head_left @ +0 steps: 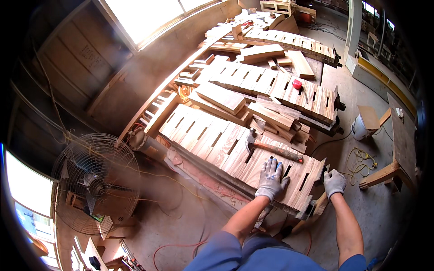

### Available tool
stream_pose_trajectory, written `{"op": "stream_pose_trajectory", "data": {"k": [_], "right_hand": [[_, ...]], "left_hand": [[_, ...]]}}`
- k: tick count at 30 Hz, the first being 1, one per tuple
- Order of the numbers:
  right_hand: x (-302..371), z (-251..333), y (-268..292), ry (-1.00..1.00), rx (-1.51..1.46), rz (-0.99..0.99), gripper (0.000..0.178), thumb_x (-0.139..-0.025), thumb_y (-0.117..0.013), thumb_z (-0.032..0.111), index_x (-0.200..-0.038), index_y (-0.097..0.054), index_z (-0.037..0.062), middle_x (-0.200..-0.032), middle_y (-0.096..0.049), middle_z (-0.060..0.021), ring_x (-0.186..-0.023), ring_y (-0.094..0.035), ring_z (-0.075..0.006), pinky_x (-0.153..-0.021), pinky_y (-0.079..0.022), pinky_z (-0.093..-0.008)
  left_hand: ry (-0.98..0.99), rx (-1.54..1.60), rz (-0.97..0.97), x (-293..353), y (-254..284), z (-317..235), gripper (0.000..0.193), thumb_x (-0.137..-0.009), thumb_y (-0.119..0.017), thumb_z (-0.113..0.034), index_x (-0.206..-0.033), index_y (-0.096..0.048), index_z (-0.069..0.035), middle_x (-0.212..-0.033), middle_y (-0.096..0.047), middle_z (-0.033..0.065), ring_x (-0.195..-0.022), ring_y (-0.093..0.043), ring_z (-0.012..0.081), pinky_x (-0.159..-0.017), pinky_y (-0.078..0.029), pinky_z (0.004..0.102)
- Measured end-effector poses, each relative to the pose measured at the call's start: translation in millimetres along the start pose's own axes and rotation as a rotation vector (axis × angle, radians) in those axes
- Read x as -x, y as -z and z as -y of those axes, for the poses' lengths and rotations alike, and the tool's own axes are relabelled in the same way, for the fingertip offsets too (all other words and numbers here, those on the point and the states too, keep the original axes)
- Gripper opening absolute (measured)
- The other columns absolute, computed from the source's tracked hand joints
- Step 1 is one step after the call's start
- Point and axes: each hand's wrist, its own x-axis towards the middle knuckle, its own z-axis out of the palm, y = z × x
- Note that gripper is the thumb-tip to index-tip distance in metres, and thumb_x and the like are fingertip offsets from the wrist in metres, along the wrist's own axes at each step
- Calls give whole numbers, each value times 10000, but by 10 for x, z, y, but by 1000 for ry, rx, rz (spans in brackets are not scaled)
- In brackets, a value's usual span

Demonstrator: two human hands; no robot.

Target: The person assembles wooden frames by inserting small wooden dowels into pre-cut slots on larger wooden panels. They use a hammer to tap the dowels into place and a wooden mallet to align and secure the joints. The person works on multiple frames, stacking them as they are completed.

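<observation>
My left hand (pixel 271 179), in a pale grey work glove, lies flat with its fingers stretched out on the nearest row of wooden boards (pixel 221 137). Dark slots run across these boards, which sit side by side in a long clamp (pixel 217 174). A hammer (pixel 275 151) with a worn wooden handle rests on the boards just beyond that hand. My right hand (pixel 335 182), gloved too, is closed beside the right end of the row, by the dark metal clamp end (pixel 312 207). Its fingers hide whatever they grip.
Loose planks (pixel 271 115) are stacked between this row and a second slotted row (pixel 271 83), where a red round object (pixel 296 84) sits. A large caged fan (pixel 97 183) stands at left. To the right are a white bucket (pixel 361 126), a yellow cord (pixel 361 160) and a wooden stand (pixel 393 167).
</observation>
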Motion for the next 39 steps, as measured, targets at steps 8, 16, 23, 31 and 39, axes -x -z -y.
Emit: {"op": "stream_pose_trajectory", "data": {"k": [8,16,23,31,39], "right_hand": [[0,2,27,-4,8,28,345,-934,-728,438,-842,-725,105,-876,-761,-191,-887,-739,-418,-820,-566,-543],[-3,10,4,5,18,13,348,-934,-727,441,-843,-723,105,-874,-760,-187,-888,-739,-415,-819,-567,-541],[-18,-25,-24,2,17,14,357,-930,-729,448,-842,-721,102,-878,-758,-189,-896,-737,-421,-820,-565,-542],[-32,-21,-13,2,36,30,360,-935,-716,454,-856,-721,103,-892,-760,-192,-912,-735,-425,-833,-563,-543],[-3,62,49,-1,51,51,362,-931,-707,464,-866,-725,109,-896,-763,-194,-922,-737,-418,-849,-562,-539]], "left_hand": [[3,2,17,-6,32,-17,790,-1005,-604,-556,-1566,-493,-11,-1670,-394,267,-1600,-270,433,-1332,-129,546],[0,2,2,1,25,2,780,-1012,-600,-546,-1569,-487,-12,-1677,-380,266,-1605,-255,436,-1331,-130,551],[2,11,3,11,43,-12,797,-1010,-595,-549,-1584,-467,-11,-1675,-383,269,-1596,-280,422,-1333,-127,546],[8,33,-3,5,41,-4,786,-1010,-604,-535,-1581,-472,-11,-1679,-373,272,-1604,-258,434,-1334,-128,540],[30,16,31,30,139,-31,780,-1015,-591,-523,-1581,-472,1,-1689,-356,280,-1612,-240,434,-1336,-113,539]]}}
